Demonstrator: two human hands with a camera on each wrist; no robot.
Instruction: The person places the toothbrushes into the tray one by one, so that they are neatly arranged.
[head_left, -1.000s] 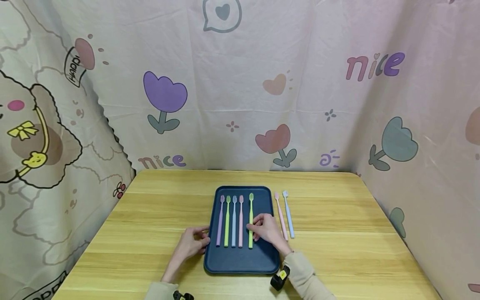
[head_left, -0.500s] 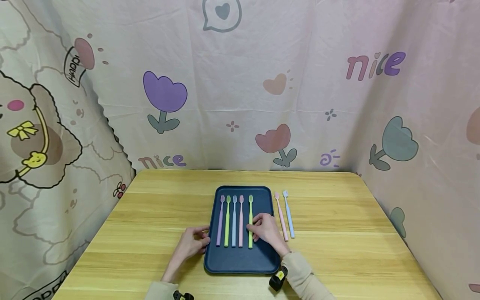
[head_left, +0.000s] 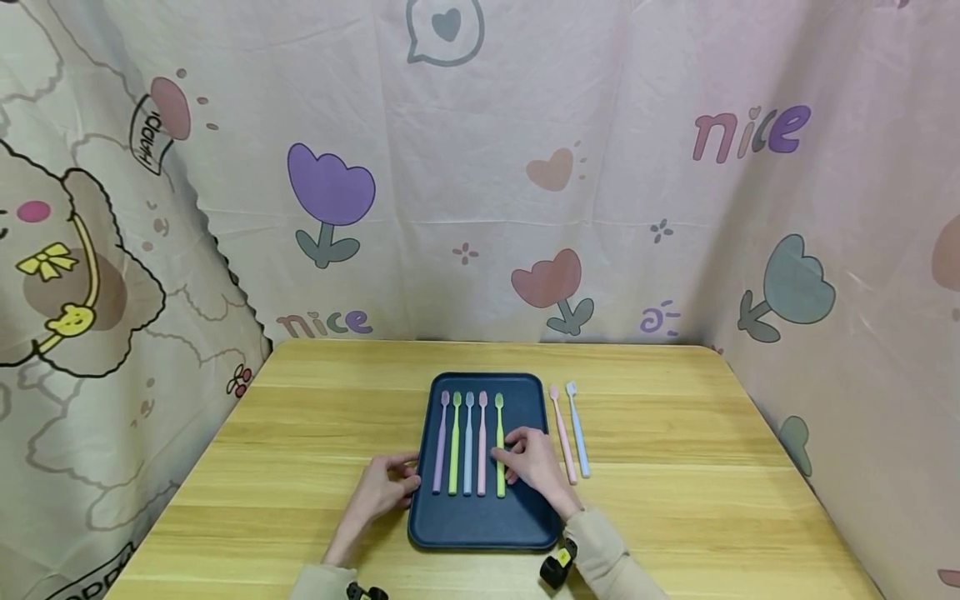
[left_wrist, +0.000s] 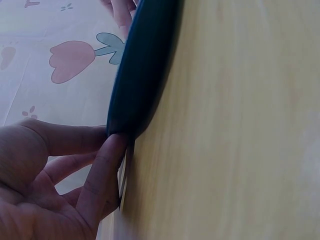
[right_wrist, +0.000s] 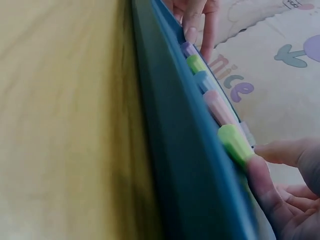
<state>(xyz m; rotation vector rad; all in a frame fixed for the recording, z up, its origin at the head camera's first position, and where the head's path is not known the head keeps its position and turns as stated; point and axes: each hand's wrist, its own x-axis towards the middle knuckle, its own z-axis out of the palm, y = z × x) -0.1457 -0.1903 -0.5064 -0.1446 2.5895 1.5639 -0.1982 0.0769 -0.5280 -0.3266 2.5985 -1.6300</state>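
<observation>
A dark blue tray (head_left: pixel 517 525) lies on the table, bearing a row of toothbrushes. From the left they are purple (head_left: pixel 440 446), green (head_left: pixel 454 446), blue (head_left: pixel 468 446) and pink (head_left: pixel 482 446). Right of these, a second green toothbrush (head_left: pixel 500 425) is pinched between thumb and finger of my right hand (head_left: pixel 531 460). Its handle end shows in the right wrist view, with the thumb (right_wrist: pixel 260 175) against it. My left hand (head_left: pixel 381 485) holds the tray's left edge; in the left wrist view, thumb and fingers (left_wrist: pixel 102 175) meet at the rim.
On the wooden table (head_left: pixel 675 450), just right of the tray, lie a pink toothbrush (head_left: pixel 562 435) and a blue toothbrush (head_left: pixel 578 433), slightly slanted. A printed curtain (head_left: pixel 450 167) hangs behind the table and along both sides.
The head of the green toothbrush in my right hand has shifted slightly left and toward me, so it stands nearer the pink one. My left hand and the tray stay put.
</observation>
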